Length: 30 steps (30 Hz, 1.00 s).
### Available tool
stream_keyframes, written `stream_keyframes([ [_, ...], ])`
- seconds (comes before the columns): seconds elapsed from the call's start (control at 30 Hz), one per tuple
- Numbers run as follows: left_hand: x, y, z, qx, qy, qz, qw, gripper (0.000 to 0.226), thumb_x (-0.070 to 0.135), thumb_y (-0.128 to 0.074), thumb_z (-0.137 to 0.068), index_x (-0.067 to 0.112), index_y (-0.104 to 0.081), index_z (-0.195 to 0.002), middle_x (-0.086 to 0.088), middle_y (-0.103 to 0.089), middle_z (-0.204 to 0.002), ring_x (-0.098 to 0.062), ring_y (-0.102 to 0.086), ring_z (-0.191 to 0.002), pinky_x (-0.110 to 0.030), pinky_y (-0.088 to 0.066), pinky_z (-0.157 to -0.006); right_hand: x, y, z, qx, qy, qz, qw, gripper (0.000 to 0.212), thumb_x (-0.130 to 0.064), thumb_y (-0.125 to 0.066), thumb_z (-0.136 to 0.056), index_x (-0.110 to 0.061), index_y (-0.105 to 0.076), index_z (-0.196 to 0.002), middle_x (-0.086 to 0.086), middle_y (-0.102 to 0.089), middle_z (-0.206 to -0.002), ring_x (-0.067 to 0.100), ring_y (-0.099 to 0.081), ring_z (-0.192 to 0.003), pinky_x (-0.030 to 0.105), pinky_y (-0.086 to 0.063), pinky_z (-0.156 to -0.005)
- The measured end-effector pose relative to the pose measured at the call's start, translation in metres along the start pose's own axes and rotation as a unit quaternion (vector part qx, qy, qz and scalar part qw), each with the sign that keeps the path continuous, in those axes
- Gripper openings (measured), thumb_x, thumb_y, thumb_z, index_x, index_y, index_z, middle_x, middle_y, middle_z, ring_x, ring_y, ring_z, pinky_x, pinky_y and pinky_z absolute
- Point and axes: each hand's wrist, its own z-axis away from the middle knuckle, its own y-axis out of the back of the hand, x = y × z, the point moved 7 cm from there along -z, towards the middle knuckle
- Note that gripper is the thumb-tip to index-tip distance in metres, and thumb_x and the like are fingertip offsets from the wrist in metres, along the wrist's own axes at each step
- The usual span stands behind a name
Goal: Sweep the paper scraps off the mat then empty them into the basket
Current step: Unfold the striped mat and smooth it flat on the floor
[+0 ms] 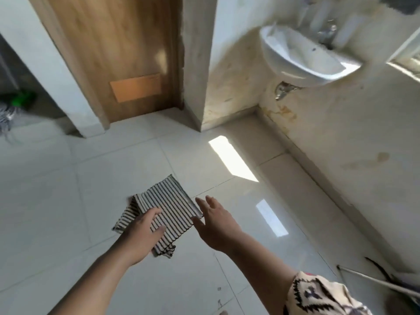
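A folded mat (168, 205) with black and cream stripes is held above the pale tiled floor. My left hand (142, 235) grips its near left part, thumb on top and fingers underneath. My right hand (216, 223) is open with fingers spread, right beside the mat's right edge; I cannot tell if it touches. No paper scraps and no basket are in view.
A wooden door (118, 53) stands at the back, with a wall corner (195, 87) to its right. A white washbasin (302, 53) hangs on the stained right wall. A thin metal rod (375, 280) lies at the lower right. Green and striped items (16, 105) sit far left.
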Motion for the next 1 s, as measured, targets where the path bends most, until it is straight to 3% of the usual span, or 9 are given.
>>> stream_keyframes([
  [0.1,-0.05,-0.001,-0.027,0.02,0.041,0.03,0.999,0.043,0.03,-0.059,-0.095,0.025,-0.048,-0.136,0.002,-0.051,-0.143,-0.013,-0.049,-0.129,-0.023,-0.037,-0.098,-0.001,-0.036,-0.056,-0.025,0.012,0.007,1.0,0.06,-0.045,-0.038,-0.101,-0.024,-0.021,-0.155,0.009,-0.02,-0.163,0.025,-0.017,-0.149,0.04,-0.024,-0.12],
  [0.33,-0.187,-0.02,-0.116,0.013,0.126,0.058,0.99,0.042,0.032,-0.053,-0.098,0.027,-0.043,-0.138,0.002,-0.048,-0.145,-0.015,-0.046,-0.131,-0.024,-0.036,-0.101,0.015,-0.15,-0.187,-0.08,0.007,0.035,0.996,0.063,-0.052,-0.029,-0.101,-0.027,-0.013,-0.157,0.003,-0.014,-0.165,0.018,-0.008,-0.152,0.037,-0.017,-0.121],
  [0.6,-0.379,-0.134,-0.267,0.019,0.232,0.097,0.968,0.035,0.045,-0.045,-0.098,0.023,-0.05,-0.125,-0.001,-0.058,-0.132,-0.02,-0.056,-0.111,-0.029,-0.042,-0.088,0.056,-0.383,-0.332,-0.18,0.023,0.087,0.979,0.059,-0.048,-0.023,-0.103,-0.029,-0.01,-0.157,0.003,-0.009,-0.166,0.017,-0.003,-0.152,0.039,-0.016,-0.121],
  [0.73,-0.447,-0.193,-0.335,0.039,0.229,0.106,0.967,0.031,0.032,-0.035,-0.103,0.015,-0.052,-0.123,-0.004,-0.059,-0.119,-0.024,-0.056,-0.105,-0.033,-0.046,-0.087,0.089,-0.484,-0.385,-0.222,0.022,0.08,0.972,0.059,-0.05,-0.02,-0.102,-0.031,-0.01,-0.157,0.003,-0.004,-0.166,0.017,0.0,-0.152,0.041,-0.012,-0.122],
  [0.8,-0.475,-0.218,-0.365,0.053,0.201,0.095,0.973,0.036,0.027,-0.033,-0.104,0.014,-0.046,-0.135,-0.006,-0.05,-0.136,-0.023,-0.05,-0.12,-0.031,-0.042,-0.096,0.105,-0.518,-0.409,-0.221,0.023,0.087,0.971,0.058,-0.05,-0.018,-0.103,-0.033,-0.009,-0.157,0.002,-0.001,-0.166,0.017,0.002,-0.152,0.042,-0.009,-0.122],
  [0.9,-0.505,-0.244,-0.402,0.078,0.158,0.035,0.984,0.051,0.027,-0.032,-0.104,0.018,-0.024,-0.153,-0.008,-0.015,-0.162,-0.023,-0.014,-0.149,-0.039,-0.027,-0.118,0.126,-0.549,-0.447,-0.203,0.04,0.13,0.97,0.055,-0.049,-0.011,-0.103,-0.039,-0.003,-0.156,-0.002,0.009,-0.165,0.014,0.009,-0.151,0.043,-0.005,-0.122],
  [1.0,-0.523,-0.252,-0.421,0.1,0.113,-0.056,0.987,0.061,0.04,-0.032,-0.102,0.02,-0.012,-0.156,-0.007,0.011,-0.164,-0.022,0.01,-0.151,-0.039,-0.003,-0.124,0.138,-0.562,-0.472,-0.165,0.056,0.172,0.97,0.055,-0.047,-0.01,-0.103,-0.038,0.001,-0.156,-0.007,0.021,-0.162,0.013,0.018,-0.149,0.04,-0.001,-0.123],
])
